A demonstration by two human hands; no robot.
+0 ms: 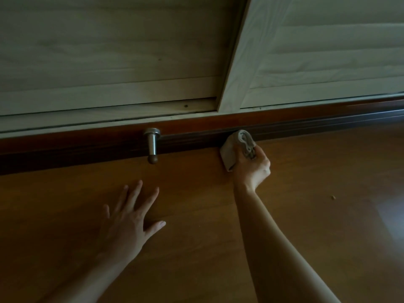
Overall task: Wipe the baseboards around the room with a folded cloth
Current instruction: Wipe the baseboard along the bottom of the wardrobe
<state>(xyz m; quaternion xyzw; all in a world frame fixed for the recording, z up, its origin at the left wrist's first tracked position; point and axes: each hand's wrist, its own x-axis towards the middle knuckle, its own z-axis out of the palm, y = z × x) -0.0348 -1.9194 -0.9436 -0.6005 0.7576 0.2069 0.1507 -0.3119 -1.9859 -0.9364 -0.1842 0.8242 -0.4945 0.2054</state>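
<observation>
Because the folded grey cloth point(230, 152) looks soft and light, right hand point(254, 169) grips its bunched rear, centre-right, against the dark wooden baseboard point(87, 147); left hand point(131, 219) splayed flat.

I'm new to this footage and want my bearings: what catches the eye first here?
Right of centre, the right hand grips a folded cloth held against the dark baseboard. Left of the cloth, a metal door stop juts out from the baseboard. In the lower middle, the left hand lies flat, fingers spread, on the wooden floor.
</observation>
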